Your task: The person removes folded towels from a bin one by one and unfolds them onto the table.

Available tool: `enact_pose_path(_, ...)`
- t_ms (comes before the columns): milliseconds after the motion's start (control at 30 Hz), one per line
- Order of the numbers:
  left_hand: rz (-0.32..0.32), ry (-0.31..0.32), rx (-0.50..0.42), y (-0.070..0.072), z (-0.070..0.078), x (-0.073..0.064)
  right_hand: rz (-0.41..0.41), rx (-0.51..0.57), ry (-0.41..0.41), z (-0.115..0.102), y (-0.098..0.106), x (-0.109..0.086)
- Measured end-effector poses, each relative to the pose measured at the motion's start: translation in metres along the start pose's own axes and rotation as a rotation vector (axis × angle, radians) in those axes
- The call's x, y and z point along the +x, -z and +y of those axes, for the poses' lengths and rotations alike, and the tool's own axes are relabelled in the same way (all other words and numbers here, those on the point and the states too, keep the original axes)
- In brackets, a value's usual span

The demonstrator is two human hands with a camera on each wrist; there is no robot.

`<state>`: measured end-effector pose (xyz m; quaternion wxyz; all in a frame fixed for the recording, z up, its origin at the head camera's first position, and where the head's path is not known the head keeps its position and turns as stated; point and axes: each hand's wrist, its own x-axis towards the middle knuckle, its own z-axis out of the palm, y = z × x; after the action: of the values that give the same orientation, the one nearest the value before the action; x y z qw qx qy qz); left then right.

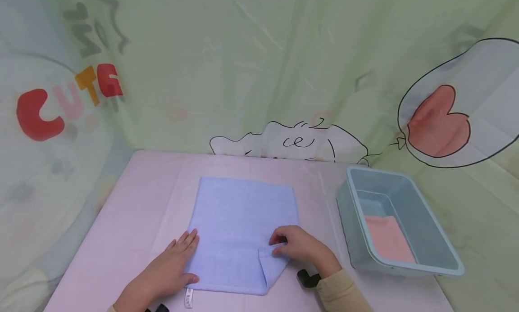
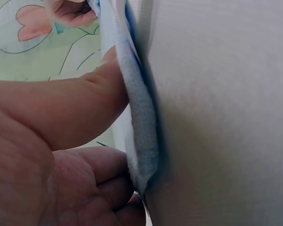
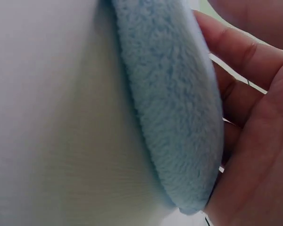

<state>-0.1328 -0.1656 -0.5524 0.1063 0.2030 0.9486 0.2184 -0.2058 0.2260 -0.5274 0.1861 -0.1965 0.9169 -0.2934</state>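
A light blue towel (image 1: pixel 239 217) lies spread on the pink-covered table, a white label (image 1: pixel 188 298) at its near left corner. My left hand (image 1: pixel 172 264) rests on its left edge, fingers extended and thumb apart; the left wrist view shows that thumb (image 2: pixel 92 101) against the towel's edge. At the near right, my right hand (image 1: pixel 298 246) pinches the towel's corner, which is turned up and folded inward. From the right wrist view, the fluffy raised part of the towel (image 3: pixel 172 103) stands beside the right palm; the thumb and fingertip contact is partly hidden there.
To the right stands a grey-blue plastic bin (image 1: pixel 425 222) with a pink cloth (image 1: pixel 389 240) inside. A printed curtain (image 1: pixel 259 69) hangs behind the table and along its sides. Black wrist devices (image 1: pixel 308 278) show by both wrists.
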Motion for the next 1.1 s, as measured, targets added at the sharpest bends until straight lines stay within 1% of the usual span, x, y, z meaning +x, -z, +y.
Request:
enact_pose_path(100,-0.004,0.003,-0.004,0.001,0.001,-0.001,0.0,-0.032,0.016,0.0,-0.003,-0.003)
enact_pose_path(267,-0.005,0.003,0.001,0.001,0.001,-0.001,-0.008,-0.022,0.039,0.005,-0.004,-0.009)
enact_pose_path(367,-0.01,0.006,-0.002,0.001,0.001,-0.002,-0.032,0.03,0.031,0.009,0.001,-0.015)
enact_pose_path(500,-0.01,0.011,-0.004,0.001,0.001,-0.003,-0.081,0.138,0.024,0.017,0.008,-0.022)
enact_pose_path(667,-0.021,0.02,-0.005,0.002,0.002,-0.004,-0.132,0.257,0.066,0.028,0.016,-0.029)
enact_pose_path(833,-0.021,0.019,-0.006,0.003,0.003,-0.002,-0.146,0.325,0.103,0.037,0.022,-0.033)
enact_pose_path(1100,-0.038,0.041,0.014,0.001,0.002,0.0,-0.165,0.404,0.103,0.044,0.024,-0.039)
